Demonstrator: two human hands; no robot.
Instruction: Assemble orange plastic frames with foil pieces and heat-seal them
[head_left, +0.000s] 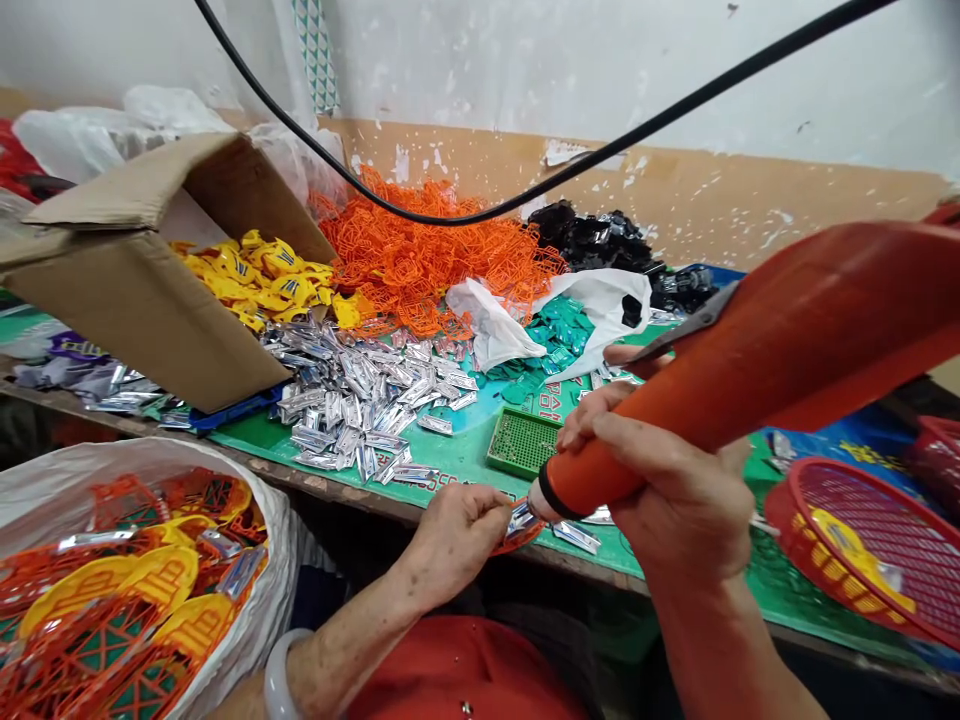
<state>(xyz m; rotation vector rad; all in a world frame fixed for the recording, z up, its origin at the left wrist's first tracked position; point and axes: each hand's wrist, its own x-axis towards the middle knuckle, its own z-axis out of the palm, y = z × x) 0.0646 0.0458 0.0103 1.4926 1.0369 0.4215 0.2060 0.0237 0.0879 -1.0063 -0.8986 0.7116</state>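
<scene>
My right hand (675, 490) is wrapped round the body of an orange electric screwdriver (720, 370) with a metal lever and a black ring near its nose. The tool slants down to the left, its pale nose on or just over a silver strip (523, 518). Under that strip is an orange plastic piece (523, 541), pinched at its left edge by my left hand (465, 535) near the table's front edge. The screwdriver's tip is hidden. A green perforated tray (510, 466) dotted with small parts lies just behind, and a loose silver strip (576, 537) lies to the right.
Silver strips (360, 390), orange frames (427, 250) and black parts (600, 240) are heaped behind. A cardboard box (142, 310) holds yellow pieces. A white sack (277, 540) of parts stands left, a red basket (795, 560) right. A black cable (480, 217) hangs across.
</scene>
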